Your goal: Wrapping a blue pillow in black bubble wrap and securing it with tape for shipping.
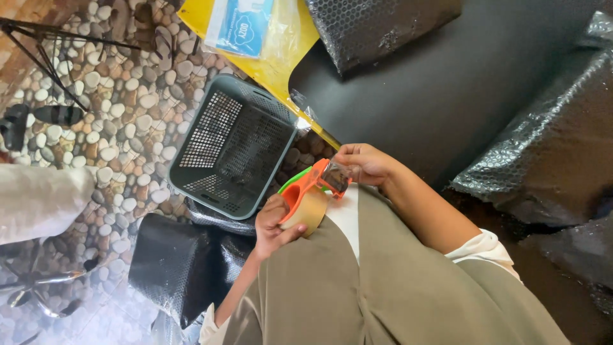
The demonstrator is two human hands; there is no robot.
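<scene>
While the person sits with olive-clad legs [383, 287] filling the lower part of the view, both hands meet over the lap at a tape dispenser [311, 185] with an orange and green frame. The left hand [273, 223] wraps around the roll of brown tape [309, 212] on the dispenser, thumb across its face and fingers curled behind it, so this hand is closed on the roll. The right hand [363, 163] is at the dispenser's front end, its fingertips pinched on a short, clear stretch of tape [336, 178] at the cutter. The dispenser lies tilted, just above the near thigh and beside a white strip of cloth [348, 220] between the legs. Near the dispenser, to the left, a grey plastic basket [233, 147] with perforated walls stands on a pebble-patterned floor [121, 108]. Dark bubble-wrapped parcels [549, 147] lie around a black surface [434, 83], and another [175, 262] lies below the basket. A yellow sheet [287, 45] carrying a blue-and-white packet [242, 25] lies at the upper edge.
</scene>
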